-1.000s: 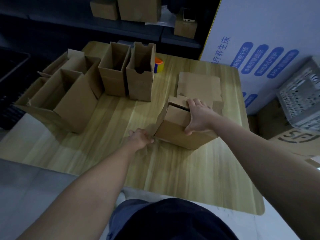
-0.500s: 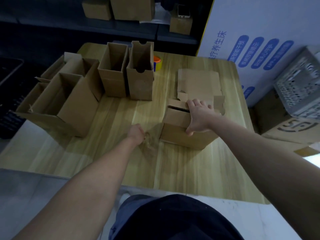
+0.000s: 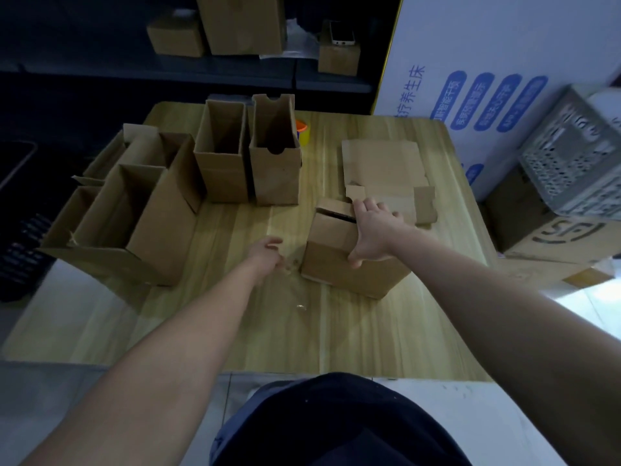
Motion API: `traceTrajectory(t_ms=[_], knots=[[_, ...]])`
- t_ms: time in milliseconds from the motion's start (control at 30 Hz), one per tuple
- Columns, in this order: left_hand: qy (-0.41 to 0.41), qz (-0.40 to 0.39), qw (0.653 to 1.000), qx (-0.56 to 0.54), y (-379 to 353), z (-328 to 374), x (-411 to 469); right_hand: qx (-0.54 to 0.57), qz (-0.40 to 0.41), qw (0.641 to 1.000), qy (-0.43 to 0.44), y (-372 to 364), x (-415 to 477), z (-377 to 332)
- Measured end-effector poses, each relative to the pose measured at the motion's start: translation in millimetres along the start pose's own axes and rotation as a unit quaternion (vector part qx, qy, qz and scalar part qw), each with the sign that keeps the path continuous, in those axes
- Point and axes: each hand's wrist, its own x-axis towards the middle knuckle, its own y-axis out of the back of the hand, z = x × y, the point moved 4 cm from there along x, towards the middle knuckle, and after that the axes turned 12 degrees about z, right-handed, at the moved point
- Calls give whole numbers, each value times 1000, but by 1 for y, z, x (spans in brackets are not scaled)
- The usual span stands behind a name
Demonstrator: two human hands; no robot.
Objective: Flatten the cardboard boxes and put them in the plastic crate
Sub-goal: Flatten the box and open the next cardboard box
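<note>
A small closed cardboard box (image 3: 332, 264) stands right of the middle of the wooden table (image 3: 369, 338). My right hand (image 3: 373, 230) presses down on its top, fingers over the far edge by a slot in the lid. My left hand (image 3: 267, 255) is just left of the box, fingers pinched on a clear tape strip (image 3: 295, 287) that trails toward me over the table. A flattened box (image 3: 379, 163) lies behind the small one. The grey perforated plastic crate (image 3: 571, 163) sits off the table at the right, on a carton.
Two tall open boxes (image 3: 220, 159) (image 3: 274, 163) stand at the back centre with a yellow-orange tape roll (image 3: 303, 132) behind them. Larger open boxes (image 3: 141, 213) crowd the left of the table. Shelving with more cartons (image 3: 242, 21) is behind, and a white printed board (image 3: 487, 62) is at right.
My left hand has drawn back from the box's lower left corner, pulling the clear strip with it. The box has gone from tilted to sitting flat. My right hand has stayed on top.
</note>
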Motion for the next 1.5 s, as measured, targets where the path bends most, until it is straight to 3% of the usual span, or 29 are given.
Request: traceTrajectory(t_ms=[100, 267, 567, 667, 800, 1000, 1100, 1300, 1500], knots=[[-1, 62, 998, -32, 17, 11, 3, -8, -6, 1000, -5, -1, 2, -6], [-83, 138, 985, 67, 39, 20, 7, -13, -10, 1000, -18, -3, 3, -6], [-102, 109, 988, 33, 33, 37, -6, 28, 6, 998, -58, -2, -2, 11], [-132, 9, 991, 33, 14, 59, -16, 41, 8, 997, -72, -1, -3, 18], [-112, -139, 984, -9, -18, 87, -42, 75, 10, 992, -100, -4, -4, 25], [-202, -81, 976, -3, -32, 109, -50, 233, 16, 961, -146, 2, -2, 46], [-229, -72, 971, -13, -34, 115, -54, 234, 28, 955, -182, 4, -2, 66], [-166, -102, 980, -37, -36, 116, -56, 228, 72, 949, -205, 6, 0, 80], [-93, -117, 987, 56, -37, 140, -56, 216, 128, 945, -208, 15, 4, 76]])
